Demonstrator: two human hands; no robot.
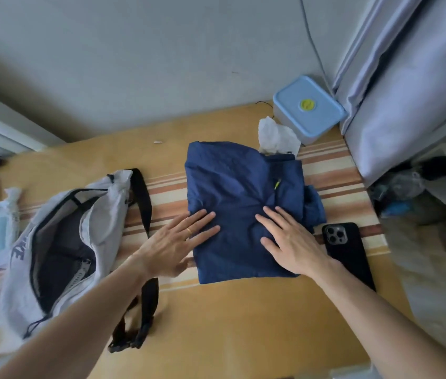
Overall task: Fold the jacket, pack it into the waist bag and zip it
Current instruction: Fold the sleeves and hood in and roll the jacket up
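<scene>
A navy blue jacket (232, 181) lies folded into a rough rectangle on the striped mat in the middle, a yellow-green zip pull showing near its right side. My left hand (178, 242) rests flat with spread fingers on the jacket's lower left edge. My right hand (290, 239) lies flat on its lower right part. Neither hand grips the cloth. The light grey waist bag (60, 242) sits to the left, unzipped, its dark inside showing, with a black strap (142, 198) trailing beside it.
A black phone (344, 250) lies face down just right of the jacket. A crumpled white tissue (276, 138) and a light blue lidded box (308, 108) stand behind it. A curtain (407, 77) hangs at right, and clutter lies at both sides.
</scene>
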